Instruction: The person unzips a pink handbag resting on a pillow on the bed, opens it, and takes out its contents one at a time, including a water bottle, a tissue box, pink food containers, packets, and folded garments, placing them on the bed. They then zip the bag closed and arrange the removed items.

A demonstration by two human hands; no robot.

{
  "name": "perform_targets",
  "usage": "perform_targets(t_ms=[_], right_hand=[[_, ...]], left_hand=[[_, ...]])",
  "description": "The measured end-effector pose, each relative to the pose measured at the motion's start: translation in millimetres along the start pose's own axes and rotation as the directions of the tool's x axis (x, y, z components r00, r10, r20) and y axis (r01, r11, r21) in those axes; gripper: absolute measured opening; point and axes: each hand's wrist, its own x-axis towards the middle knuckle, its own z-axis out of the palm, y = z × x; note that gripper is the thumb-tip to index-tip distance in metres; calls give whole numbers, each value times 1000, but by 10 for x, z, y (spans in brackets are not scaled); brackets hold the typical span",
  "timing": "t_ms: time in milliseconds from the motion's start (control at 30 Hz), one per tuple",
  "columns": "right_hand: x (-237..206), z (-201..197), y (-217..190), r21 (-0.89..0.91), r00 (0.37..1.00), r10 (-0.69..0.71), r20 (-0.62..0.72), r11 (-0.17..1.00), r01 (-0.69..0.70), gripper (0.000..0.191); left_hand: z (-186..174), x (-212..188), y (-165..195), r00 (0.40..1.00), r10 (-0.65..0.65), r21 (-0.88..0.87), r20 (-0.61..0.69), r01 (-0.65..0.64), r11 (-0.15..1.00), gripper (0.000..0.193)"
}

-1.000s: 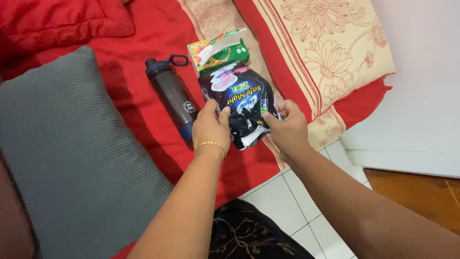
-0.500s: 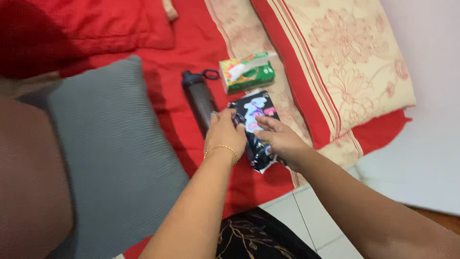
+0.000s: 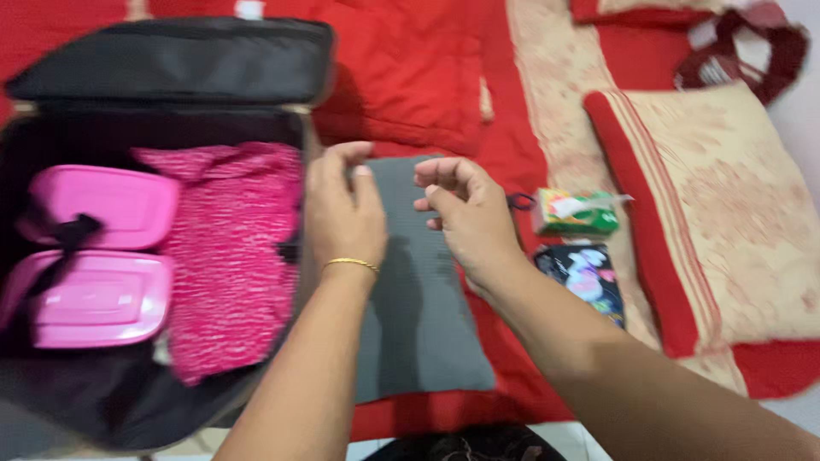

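My left hand (image 3: 342, 205) hovers with loosely curled fingers over the seam between an open black suitcase (image 3: 171, 64) and a grey ribbed cushion (image 3: 418, 324); it holds nothing and wears a thin gold bangle. Just right of it, my right hand (image 3: 465, 213) floats above the cushion, also holding nothing. A black glossy packet (image 3: 585, 277) lies on the red bedcover (image 3: 410, 77) beside my right forearm. A green tissue pack (image 3: 576, 213) sits just beyond it. Only the dark loop of a bottle (image 3: 518, 202) shows past my right hand.
Inside the suitcase lie two pink lidded boxes (image 3: 94, 256) and a pink patterned cloth (image 3: 226, 256). A cream floral pillow with red piping (image 3: 726, 213) lies at the right, a dark red bag (image 3: 752, 43) behind it. White floor tiles show at the bottom edge.
Both hands have let go of the black packet and moved left over the grey cushion. My view has swung left, and the open suitcase has come into sight.
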Motion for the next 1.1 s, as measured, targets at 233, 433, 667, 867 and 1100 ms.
perform_targets(t_ms=[233,433,667,867,1100], right_hand=[[27,1477,-122,70,970,82,229,992,-101,25],[-190,2416,407,-101,844,399,359,915,-390,33],[-455,2974,1094,-415,664,702,257,700,-581,41],[-364,3067,1185,-312,612,743,270,669,-675,39],[-365,3224,1237,-201,726,630,275,776,-597,36]], left_hand=[[-1628,267,-890,961,-268,282,-70,277,919,26],[-2579,-3,-1475,753,-598,614,275,341,712,44],[-2950,-68,-1855,618,-751,797,234,321,513,67],[-2936,146,-2091,578,-805,642,134,569,515,92],[-2944,236,-2089,485,-858,719,169,534,444,89]])
